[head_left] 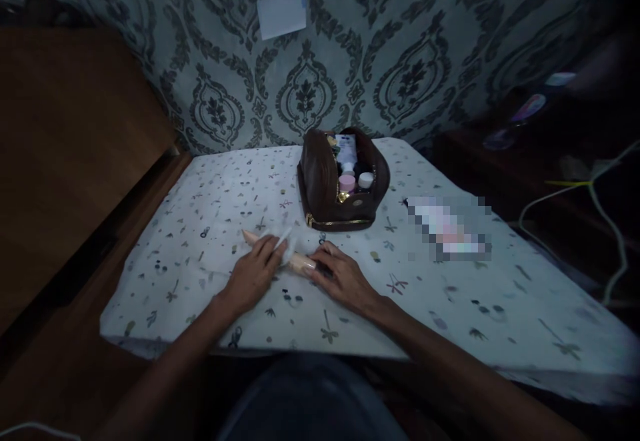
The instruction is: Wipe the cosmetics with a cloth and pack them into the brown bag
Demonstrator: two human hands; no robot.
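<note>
A beige cosmetic tube with a dark cap lies low over the cloth, between my two hands. My right hand is closed round its dark cap end, thumb and fingers pinching it. My left hand bends its fingers over the other end of the tube, together with a thin, whitish, see-through piece that could be a wipe or film. The fingers hide most of the tube's left part; only its pale tip shows beyond them. Just behind my hands stands a brown cosmetic bag, unzipped.
Inside the bag are a white tube, a pink-lidded jar and a white-capped container. A blurred-out item lies right on the patterned tablecloth. A wooden cabinet stands left; a white cable hangs right.
</note>
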